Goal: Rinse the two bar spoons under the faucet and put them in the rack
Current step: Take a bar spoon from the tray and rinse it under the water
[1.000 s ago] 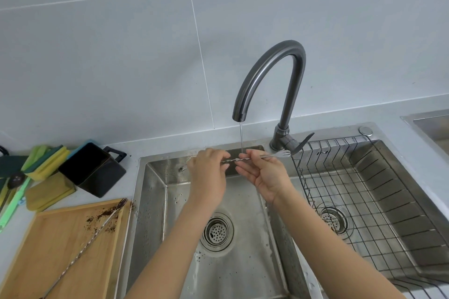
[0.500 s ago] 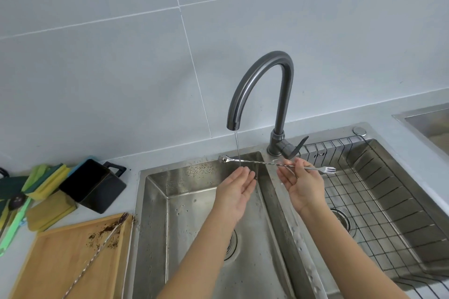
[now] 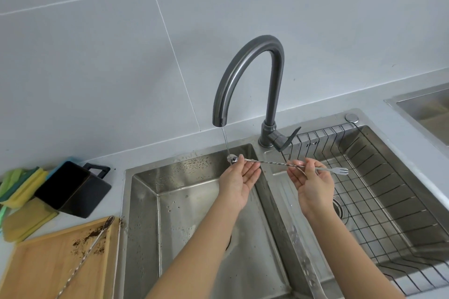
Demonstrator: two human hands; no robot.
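A thin stream runs from the dark curved faucet (image 3: 250, 75) onto the bowl of a twisted steel bar spoon (image 3: 274, 163) held level over the left sink basin (image 3: 184, 201). My right hand (image 3: 313, 181) pinches its shaft near the forked end, which points over the wire rack (image 3: 379, 189) in the right basin. My left hand (image 3: 240, 177) lies palm up under the bowl end, fingers touching the shaft. A second bar spoon (image 3: 90, 250) lies on the wooden board (image 3: 43, 267) at lower left, among dark crumbs.
A black square cup (image 3: 70, 189) lies on its side on the counter left of the sink, beside green and yellow sponges (image 3: 21, 184). The faucet lever (image 3: 289, 139) sticks out toward the rack. Another steel basin (image 3: 427, 111) shows at far right.
The spoon has slid right, so its bowl now sits under the stream. My left hand let go of the shaft and opened palm up beneath it; my right hand moved toward the rack.
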